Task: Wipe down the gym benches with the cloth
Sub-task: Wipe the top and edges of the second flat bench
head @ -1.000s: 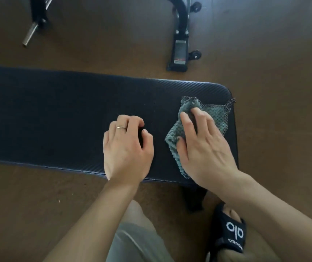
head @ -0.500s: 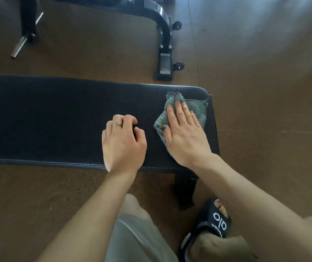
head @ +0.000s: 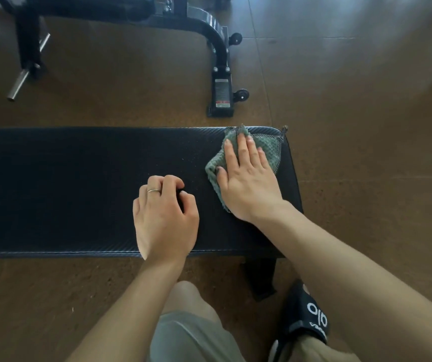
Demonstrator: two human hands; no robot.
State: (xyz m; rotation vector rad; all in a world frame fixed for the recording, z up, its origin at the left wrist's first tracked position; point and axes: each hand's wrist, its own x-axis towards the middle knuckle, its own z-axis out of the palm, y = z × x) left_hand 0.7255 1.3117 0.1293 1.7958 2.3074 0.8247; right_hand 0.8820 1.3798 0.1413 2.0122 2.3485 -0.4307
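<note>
A long black padded gym bench (head: pixel 65 189) runs across the view from the left edge to its rounded right end. A grey-green waffle cloth (head: pixel 269 147) lies crumpled near the bench's far right corner. My right hand (head: pixel 246 178) lies flat on the cloth with straight fingers pressing it onto the pad; most of the cloth is hidden under the palm. My left hand (head: pixel 163 218) rests on the pad beside it, towards the near edge, its fingers curled under and holding nothing. A ring shows on one finger.
A second black bench frame (head: pixel 218 53) with small wheels stands on the brown floor beyond. A steel bar end (head: pixel 17 86) lies far left. My knee and a black slide sandal (head: pixel 306 320) are below, next to the bench's leg (head: pixel 260 280).
My right hand has slid the cloth away from me, from the middle of the pad towards its far right corner. My left hand stays in place on the pad.
</note>
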